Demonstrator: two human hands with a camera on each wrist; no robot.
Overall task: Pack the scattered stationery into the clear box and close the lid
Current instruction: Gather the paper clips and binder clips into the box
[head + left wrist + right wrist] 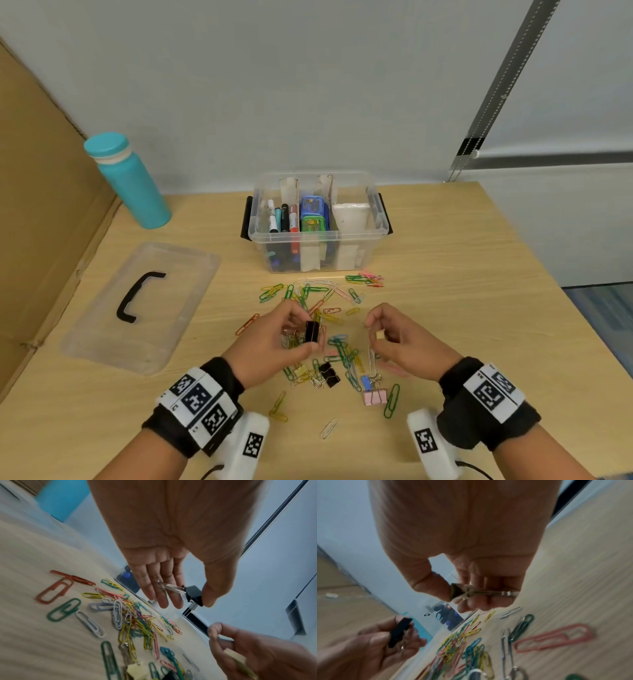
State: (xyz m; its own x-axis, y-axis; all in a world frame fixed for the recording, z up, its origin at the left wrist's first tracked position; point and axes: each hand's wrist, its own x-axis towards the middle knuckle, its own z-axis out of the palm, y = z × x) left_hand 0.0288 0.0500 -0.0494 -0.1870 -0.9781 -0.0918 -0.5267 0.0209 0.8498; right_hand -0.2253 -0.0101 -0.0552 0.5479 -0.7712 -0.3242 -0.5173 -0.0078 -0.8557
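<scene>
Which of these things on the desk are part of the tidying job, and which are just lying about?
Part of the job:
clear box
lid
loose paper clips
black clip in the left hand
pale clip in the right hand
pink clip

Just lying about:
teal bottle
cardboard

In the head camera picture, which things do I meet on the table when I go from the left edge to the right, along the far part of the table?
Cardboard panel → teal bottle → clear lid with its black handle, lying a little nearer → clear box, open, with markers in its left compartment → bare table.
</scene>
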